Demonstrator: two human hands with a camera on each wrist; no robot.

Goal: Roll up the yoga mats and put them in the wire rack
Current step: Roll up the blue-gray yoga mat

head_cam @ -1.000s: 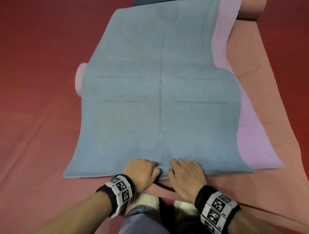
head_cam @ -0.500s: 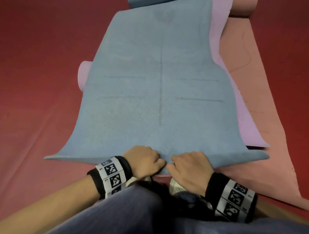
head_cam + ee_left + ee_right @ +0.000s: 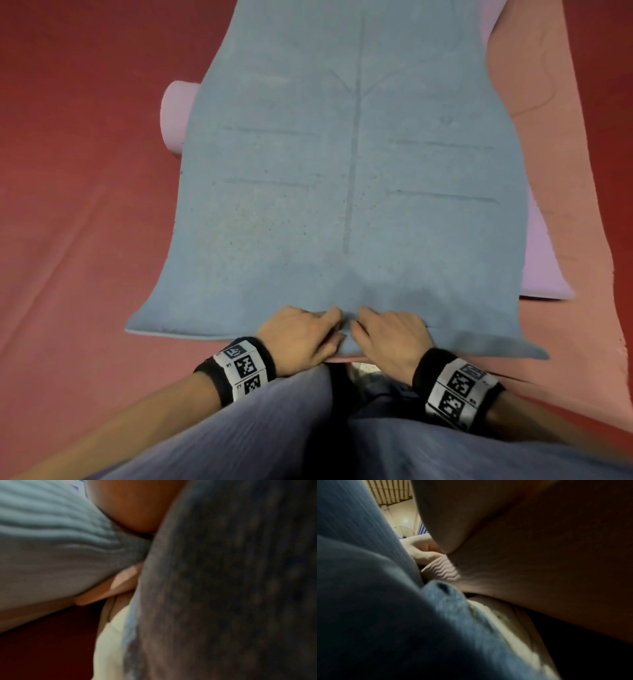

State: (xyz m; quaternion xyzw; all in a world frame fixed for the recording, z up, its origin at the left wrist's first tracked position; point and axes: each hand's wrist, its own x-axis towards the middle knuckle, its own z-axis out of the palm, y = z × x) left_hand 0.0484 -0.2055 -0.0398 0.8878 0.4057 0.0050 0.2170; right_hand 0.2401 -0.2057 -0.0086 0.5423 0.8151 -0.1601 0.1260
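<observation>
Both the left hand (image 3: 301, 337) and right hand (image 3: 390, 337) curl their fingers round the blue mat's (image 3: 342, 188) near edge. It lies over a pink mat (image 3: 541, 260) on the red floor (image 3: 85, 171).

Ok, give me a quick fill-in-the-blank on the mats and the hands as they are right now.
1. Both hands, left and right, grip the near edge of the ____ mat.
2. Right of it, a ____ mat shows from underneath.
3. The pink roll sticks out at the blue mat's ____ side.
4. The blue mat is still mostly ____, not rolled.

Missing words: blue; pink; left; flat
</observation>
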